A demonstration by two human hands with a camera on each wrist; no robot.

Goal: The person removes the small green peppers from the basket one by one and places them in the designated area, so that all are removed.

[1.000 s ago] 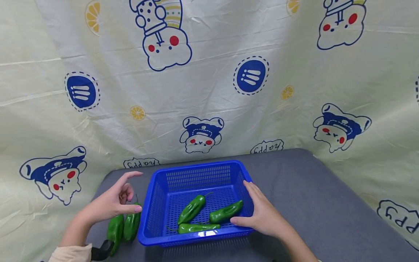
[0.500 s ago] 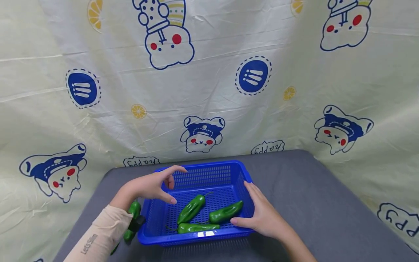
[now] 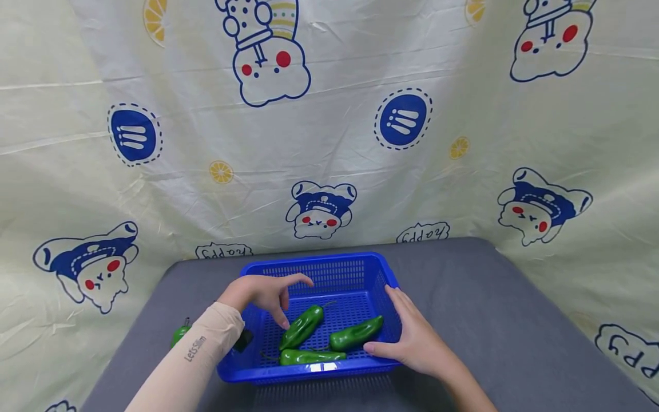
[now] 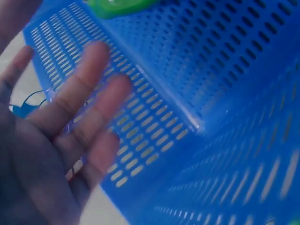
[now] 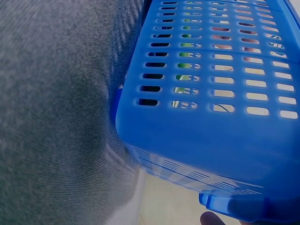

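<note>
A blue plastic basket with slotted walls holds three green peppers. One pepper lies slanted at the middle, one at the right, and one along the front wall. My left hand hovers over the basket's left part, thumb near the middle pepper. In the left wrist view its palm holds nothing and the fingers are spread. My right hand grips the basket's right rim near the front corner, its thumb over the inner side. The right wrist view shows mostly the basket's outer wall.
Left of the basket, another green pepper shows partly behind my left sleeve. The basket stands on a grey cloth-covered table. A printed pale curtain hangs behind the table's back edge.
My left hand has moved right, from above the loose peppers beside the basket to over its inside. The left sleeve now covers most of those peppers. My right hand stays on the rim.
</note>
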